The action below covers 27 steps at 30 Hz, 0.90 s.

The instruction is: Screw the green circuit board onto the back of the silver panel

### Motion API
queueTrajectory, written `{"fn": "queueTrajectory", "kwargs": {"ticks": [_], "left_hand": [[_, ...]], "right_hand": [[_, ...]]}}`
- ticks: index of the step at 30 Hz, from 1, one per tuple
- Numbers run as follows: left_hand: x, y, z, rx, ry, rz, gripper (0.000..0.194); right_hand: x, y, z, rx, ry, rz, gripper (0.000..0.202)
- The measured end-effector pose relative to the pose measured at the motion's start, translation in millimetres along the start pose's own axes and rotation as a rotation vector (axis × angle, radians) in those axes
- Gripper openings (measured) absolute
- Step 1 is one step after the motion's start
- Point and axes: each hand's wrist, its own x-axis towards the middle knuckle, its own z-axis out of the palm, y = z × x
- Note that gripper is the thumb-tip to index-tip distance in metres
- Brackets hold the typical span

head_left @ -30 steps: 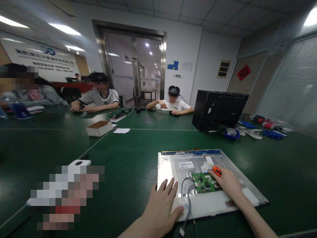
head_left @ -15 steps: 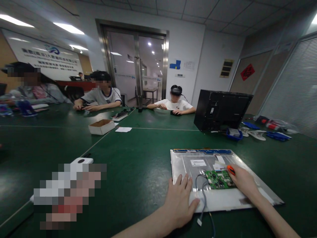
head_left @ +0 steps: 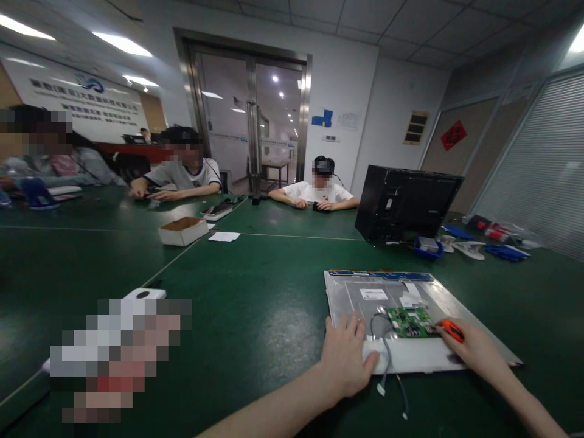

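Observation:
A flat silver display panel lies back side up on the table in front of me. On it sits a green circuit board, with grey cables running off the panel's near edge. My left hand rests on the panel's left near corner, fingers spread. In my right hand is a screwdriver with an orange and black handle. It points left at the board's right edge; its tip is too small to make out.
Beyond the panel stands a black monitor, with a blue tray beside it. An open white box and a paper slip lie left of centre. A white power strip is at the left. Several people sit around the table.
The panel has shifted slightly right with my left hand on it. My right hand and the screwdriver have moved right and a little nearer me, showing more of the handle.

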Motion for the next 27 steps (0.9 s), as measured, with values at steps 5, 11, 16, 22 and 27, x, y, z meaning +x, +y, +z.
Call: {"fn": "queueTrajectory", "kwargs": {"ticks": [5,11,16,22,27], "left_hand": [[-1.0,0.5,-0.7,0.001,0.012,0.001,0.066],[-0.8,-0.1,-2.2,0.012,0.000,0.010,0.067],[0.0,0.9,-3.4,0.021,-0.024,0.012,0.067],[11.8,7.8,2.8,0.010,-0.011,0.015,0.068],[35.9,22.6,16.1,-0.001,0.015,0.040,0.069]], "right_hand": [[-11.4,2.4,4.6,0.022,0.021,-0.026,0.041],[-17.3,5.8,-2.5,0.026,-0.023,-0.035,0.028],[-6.8,10.1,-5.7,0.004,-0.037,-0.009,0.025],[24.4,11.3,-8.0,-0.069,0.020,0.059,0.026],[43.4,-4.2,-10.9,-0.111,0.022,0.020,0.028]]}}
